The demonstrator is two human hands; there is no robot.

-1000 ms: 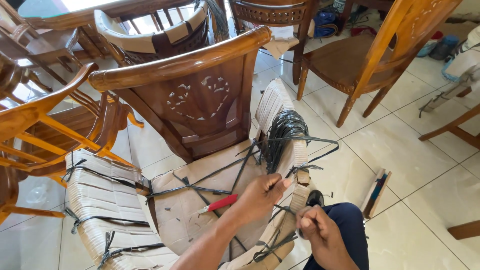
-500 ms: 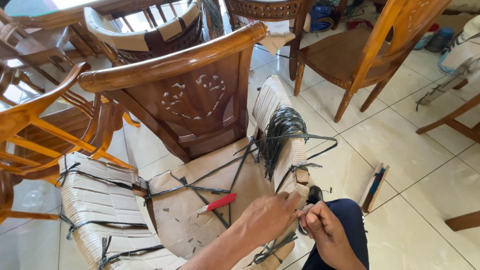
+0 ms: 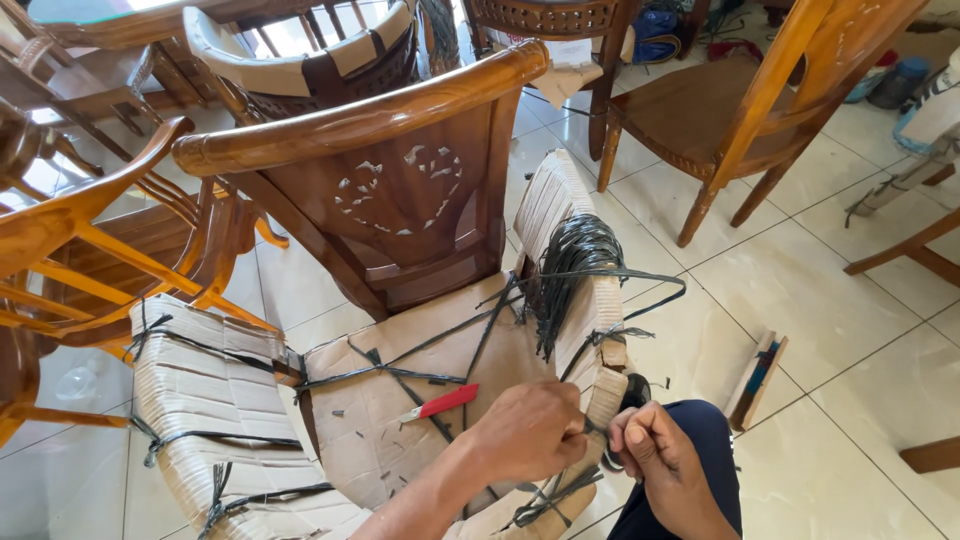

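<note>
Black strap (image 3: 590, 432) pinched between both hands' fingers (image 3: 575, 440)

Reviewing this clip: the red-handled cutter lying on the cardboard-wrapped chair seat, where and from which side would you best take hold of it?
Probably the red handle of the cutter, taken from above. It lies flat on the cardboard seat with its pale tip pointing left, and the handle's right end sits free, nearest the left hand. Black strapping crosses close by, so a side approach could snag.

Cutter (image 3: 440, 403) on wrapped seat (image 3: 400, 420), hands at seat's rt arm (image 3: 585, 300), chairs behind
</note>
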